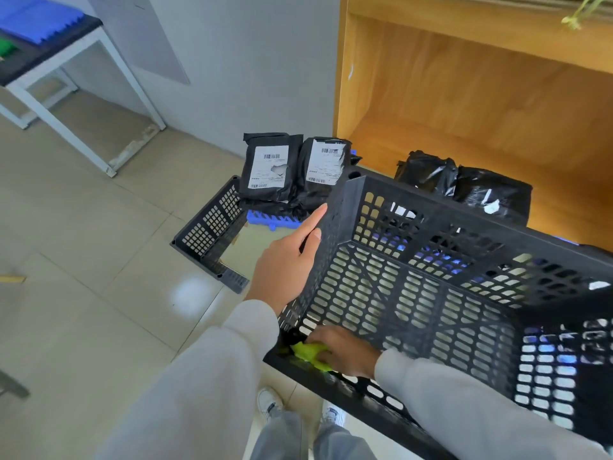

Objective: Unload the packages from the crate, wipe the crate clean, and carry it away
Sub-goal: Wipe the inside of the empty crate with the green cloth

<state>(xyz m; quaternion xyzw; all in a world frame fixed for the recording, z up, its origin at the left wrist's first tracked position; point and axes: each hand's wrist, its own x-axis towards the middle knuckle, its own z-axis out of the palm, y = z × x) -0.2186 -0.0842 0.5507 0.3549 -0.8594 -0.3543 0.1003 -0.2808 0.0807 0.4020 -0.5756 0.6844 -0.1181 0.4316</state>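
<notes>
Near-left inside empty black perforated plastic crate: mid-wipe, right hand pressing yellow-green cloth, left hand gripping rim; next, prob. work cloth twd far wall.

My left hand grips the black crate by its side wall. My right hand presses a green cloth inside. Black packages sit beyond.

White paper shipping labels are seen on two black plastic mailer packages, the left one and the right one. Barcodes are printed on them, but the small text lines cannot be read. No other writing is found.
</notes>
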